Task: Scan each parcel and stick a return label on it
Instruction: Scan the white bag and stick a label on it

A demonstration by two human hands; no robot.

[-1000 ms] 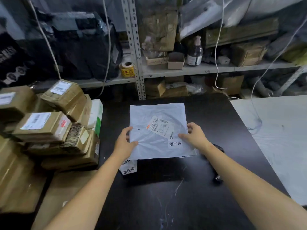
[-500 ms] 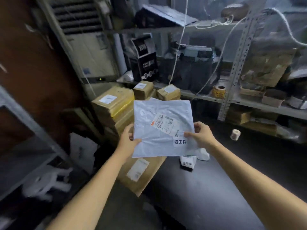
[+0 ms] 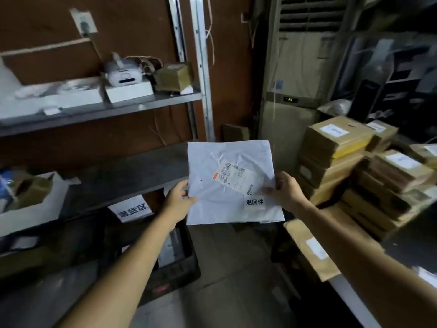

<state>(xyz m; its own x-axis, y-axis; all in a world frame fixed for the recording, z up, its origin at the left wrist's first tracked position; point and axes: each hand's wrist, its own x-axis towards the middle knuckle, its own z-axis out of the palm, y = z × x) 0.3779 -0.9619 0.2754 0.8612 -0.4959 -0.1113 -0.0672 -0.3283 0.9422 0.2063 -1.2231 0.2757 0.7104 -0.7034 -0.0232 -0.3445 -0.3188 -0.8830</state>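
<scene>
A flat white plastic mailer parcel point(image 3: 220, 183) is held up in the air in front of me. It carries a printed shipping label point(image 3: 233, 176) and a small white return label point(image 3: 254, 201) with black characters near its lower right. My left hand point(image 3: 176, 201) pinches the parcel's left edge, thumb on top. My right hand point(image 3: 285, 189) grips its right edge. The parcel hangs just in front of a grey metal shelf point(image 3: 132, 171).
The grey shelf bears a white sign point(image 3: 132, 209) on its front edge and an open white box point(image 3: 33, 200) at left. A black crate point(image 3: 175, 263) sits on the floor below. Taped brown parcels point(image 3: 354, 166) are stacked at right. An air conditioner point(image 3: 298, 91) stands behind.
I have turned left, away from the black table, carrying the parcel in both hands. The parcel stack now lies to my right and the metal shelving is ahead.
</scene>
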